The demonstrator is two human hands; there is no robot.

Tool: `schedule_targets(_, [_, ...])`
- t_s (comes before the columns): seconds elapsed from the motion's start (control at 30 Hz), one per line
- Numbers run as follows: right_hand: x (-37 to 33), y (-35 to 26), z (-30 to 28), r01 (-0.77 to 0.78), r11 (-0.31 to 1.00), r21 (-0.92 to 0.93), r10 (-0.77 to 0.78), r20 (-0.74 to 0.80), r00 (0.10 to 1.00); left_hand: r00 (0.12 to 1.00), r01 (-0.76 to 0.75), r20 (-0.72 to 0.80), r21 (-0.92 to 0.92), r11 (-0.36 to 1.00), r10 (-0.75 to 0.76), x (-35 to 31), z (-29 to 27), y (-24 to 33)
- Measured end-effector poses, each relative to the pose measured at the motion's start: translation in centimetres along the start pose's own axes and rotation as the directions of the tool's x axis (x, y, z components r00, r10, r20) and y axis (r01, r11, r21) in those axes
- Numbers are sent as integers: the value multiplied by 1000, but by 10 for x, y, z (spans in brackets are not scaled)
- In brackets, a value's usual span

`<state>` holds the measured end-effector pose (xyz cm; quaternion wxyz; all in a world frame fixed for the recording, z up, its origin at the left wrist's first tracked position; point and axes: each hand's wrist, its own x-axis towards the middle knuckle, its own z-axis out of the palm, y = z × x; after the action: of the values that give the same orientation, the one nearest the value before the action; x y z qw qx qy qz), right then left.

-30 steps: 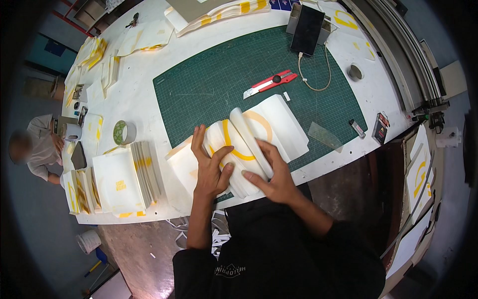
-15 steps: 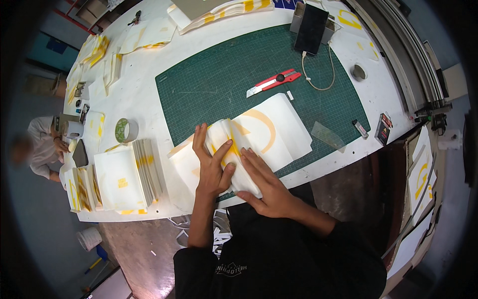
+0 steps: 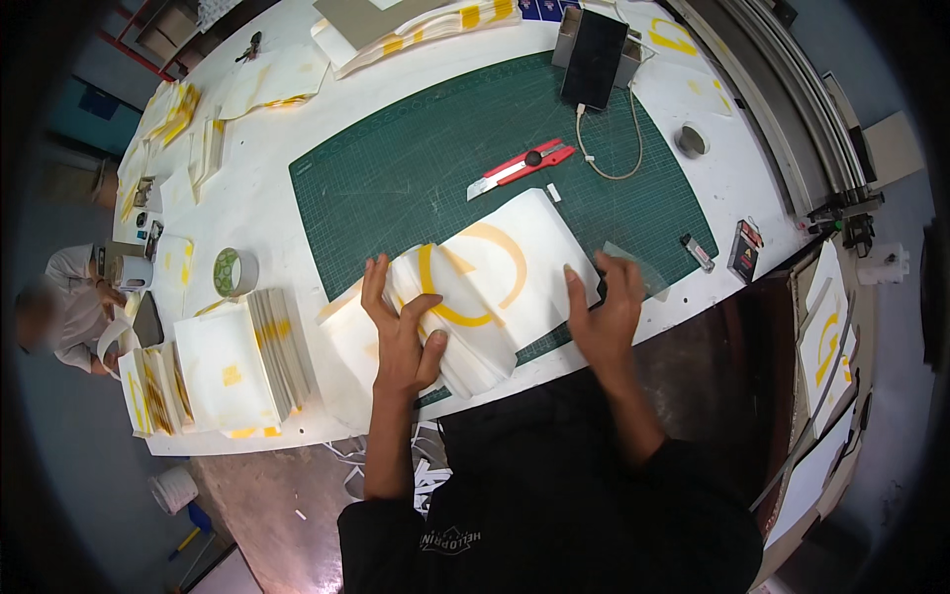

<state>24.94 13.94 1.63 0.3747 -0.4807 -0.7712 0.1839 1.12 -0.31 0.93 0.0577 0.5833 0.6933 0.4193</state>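
Note:
A white paper piece with a yellow curved print, folded over at its left part (image 3: 465,332), lies in front of me at the near edge of the green cutting mat (image 3: 396,178). My left hand (image 3: 404,337) rests on the folded part with its fingers spread. At the right end of the flat part (image 3: 524,247), my right hand (image 3: 606,317) hovers or lightly touches the edge, fingers apart; contact is unclear. Beneath the left side lies another white sheet (image 3: 341,332). Beyond the paper is a red utility knife (image 3: 522,168) with its blade out.
A phone (image 3: 594,61) with a cable leans on a grey box at the back. A tape roll (image 3: 235,271) and stacks of folded white paper (image 3: 220,366) stand on the left. A lighter (image 3: 698,252) and a small black box (image 3: 745,249) lie right. Another person (image 3: 79,302) works at the far left.
My right hand has lifted off the folded part and moved right to the sheet's far end. The folded part now spreads wider, showing more yellow print. My left hand stays on it.

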Motion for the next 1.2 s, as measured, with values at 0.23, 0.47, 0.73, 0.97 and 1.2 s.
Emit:
schedule_targets(0.23, [2,3,2,-32,997,71,37,-62,997,1000,7,-16,-47,999,-8,1,1,-1])
schedule_targets(0.47, [-1,15,7,-257,940,224,273,-43,961,1000,1,-16,-53,999,-1,1,1,0])
schedule_targets(0.73, [2,19,6,111,977,-183,-136,-130,982,1000,11,-7,-43,999,-12,2,1,1])
schedule_targets(0.97, [-7,-17,0,297,908,294,-320,33,947,1000,13,-2,-49,999,-14,2,0,2])
schedule_targets(1.2, [-16,-28,24,-103,976,192,68,179,982,998,50,29,-20,999,-49,1,1,1])
